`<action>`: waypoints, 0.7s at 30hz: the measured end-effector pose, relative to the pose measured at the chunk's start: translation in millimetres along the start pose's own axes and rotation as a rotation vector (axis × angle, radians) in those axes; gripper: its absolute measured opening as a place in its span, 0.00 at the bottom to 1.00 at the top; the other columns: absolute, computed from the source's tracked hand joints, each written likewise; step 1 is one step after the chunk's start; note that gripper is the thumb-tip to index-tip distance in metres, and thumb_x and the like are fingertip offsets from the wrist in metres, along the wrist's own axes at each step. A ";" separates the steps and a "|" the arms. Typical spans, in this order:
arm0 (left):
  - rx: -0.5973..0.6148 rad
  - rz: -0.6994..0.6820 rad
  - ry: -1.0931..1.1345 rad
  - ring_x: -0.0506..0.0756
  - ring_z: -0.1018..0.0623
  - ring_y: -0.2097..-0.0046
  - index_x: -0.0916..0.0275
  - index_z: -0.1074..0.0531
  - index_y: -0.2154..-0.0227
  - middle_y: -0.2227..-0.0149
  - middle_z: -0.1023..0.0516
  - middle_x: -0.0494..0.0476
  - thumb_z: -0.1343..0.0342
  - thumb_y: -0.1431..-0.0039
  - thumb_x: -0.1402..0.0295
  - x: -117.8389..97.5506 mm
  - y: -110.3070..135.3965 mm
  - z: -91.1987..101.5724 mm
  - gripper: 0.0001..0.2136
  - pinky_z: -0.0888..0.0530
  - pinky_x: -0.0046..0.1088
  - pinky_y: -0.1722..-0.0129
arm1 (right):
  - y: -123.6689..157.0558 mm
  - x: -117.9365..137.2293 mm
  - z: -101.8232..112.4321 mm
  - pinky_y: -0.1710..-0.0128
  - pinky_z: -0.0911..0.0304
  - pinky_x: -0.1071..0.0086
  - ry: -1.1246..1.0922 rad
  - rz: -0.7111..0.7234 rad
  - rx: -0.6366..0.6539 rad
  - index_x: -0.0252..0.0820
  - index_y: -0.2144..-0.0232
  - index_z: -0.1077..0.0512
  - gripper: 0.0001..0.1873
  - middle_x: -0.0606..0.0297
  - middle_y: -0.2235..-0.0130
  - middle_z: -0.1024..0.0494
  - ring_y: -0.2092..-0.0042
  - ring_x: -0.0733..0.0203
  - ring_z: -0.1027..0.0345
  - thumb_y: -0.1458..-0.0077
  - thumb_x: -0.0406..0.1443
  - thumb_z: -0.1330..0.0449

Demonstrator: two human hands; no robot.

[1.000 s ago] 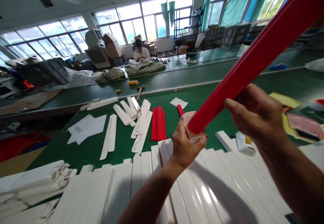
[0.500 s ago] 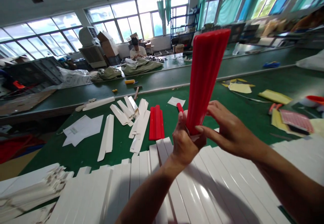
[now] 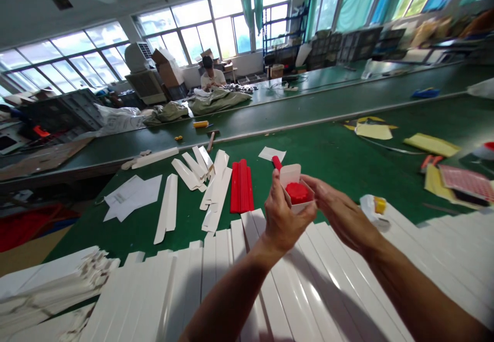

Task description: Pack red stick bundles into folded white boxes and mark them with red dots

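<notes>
My left hand [image 3: 283, 221] is wrapped round a narrow white cardboard box [image 3: 291, 173], held up with its open end and raised flap towards me. Inside the opening, a red ridged bar [image 3: 297, 192] shows only its scalloped end; its length is hidden in the box. My right hand [image 3: 339, 210] rests against the right side of the same box, its fingers curved along it and partly hidden. Several more red ridged bars [image 3: 241, 186] lie side by side on the green table. Long white boxes [image 3: 231, 264] lie in a row beneath my arms.
Loose white cartons [image 3: 216, 190] and white paper sheets [image 3: 133, 198] lie on the green table [image 3: 309, 149]. To the right are a tape roll [image 3: 379, 205] and yellow sheets [image 3: 432, 144]. A hammer [image 3: 211, 140] lies near the far edge. Across the benches sits another person [image 3: 212, 77].
The red bar, which stood tall out of the box, has slid down into it, leaving its end showing. My right hand has moved from the bar to the box's side.
</notes>
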State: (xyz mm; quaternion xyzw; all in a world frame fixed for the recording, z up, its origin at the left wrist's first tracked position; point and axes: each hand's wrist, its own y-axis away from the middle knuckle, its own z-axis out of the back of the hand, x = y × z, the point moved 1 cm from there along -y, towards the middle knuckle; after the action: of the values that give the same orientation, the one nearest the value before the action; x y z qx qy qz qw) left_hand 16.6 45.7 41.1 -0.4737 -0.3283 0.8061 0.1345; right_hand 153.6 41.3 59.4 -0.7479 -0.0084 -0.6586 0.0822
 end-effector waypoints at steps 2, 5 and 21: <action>0.032 -0.024 0.036 0.66 0.26 0.41 0.68 0.51 0.33 0.40 0.31 0.76 0.35 0.47 0.59 4.3 2.8 -1.0 0.44 0.26 0.43 0.44 | 0.0 -12.5 -10.4 0.41 0.36 0.55 -0.181 -0.059 0.010 0.43 0.51 0.25 0.24 0.55 0.46 0.23 0.44 0.51 0.31 0.41 0.51 0.42; 0.077 0.002 0.096 0.67 0.35 0.35 0.71 0.52 0.33 0.36 0.37 0.79 0.41 0.42 0.50 10.5 8.2 -1.3 0.43 0.33 0.44 0.38 | -4.6 -21.8 -22.8 0.41 0.36 0.55 -0.342 -0.057 -0.033 0.45 0.53 0.24 0.21 0.59 0.46 0.23 0.43 0.51 0.31 0.42 0.51 0.41; 0.269 0.477 0.781 0.55 0.20 0.52 0.59 0.36 0.40 0.52 0.21 0.57 0.54 0.38 0.73 -4.1 -23.8 4.7 0.23 0.23 0.32 0.51 | -25.0 -19.9 -50.6 0.58 0.31 0.64 -0.246 0.091 -0.294 0.44 0.58 0.25 0.12 0.63 0.58 0.20 0.57 0.54 0.26 0.45 0.40 0.40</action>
State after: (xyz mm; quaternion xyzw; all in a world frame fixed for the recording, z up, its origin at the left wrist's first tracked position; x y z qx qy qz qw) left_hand 12.5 59.5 61.0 -0.7818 -0.0280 0.6114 0.1193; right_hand 98.1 61.1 48.5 -0.8263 0.1115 -0.5521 0.0001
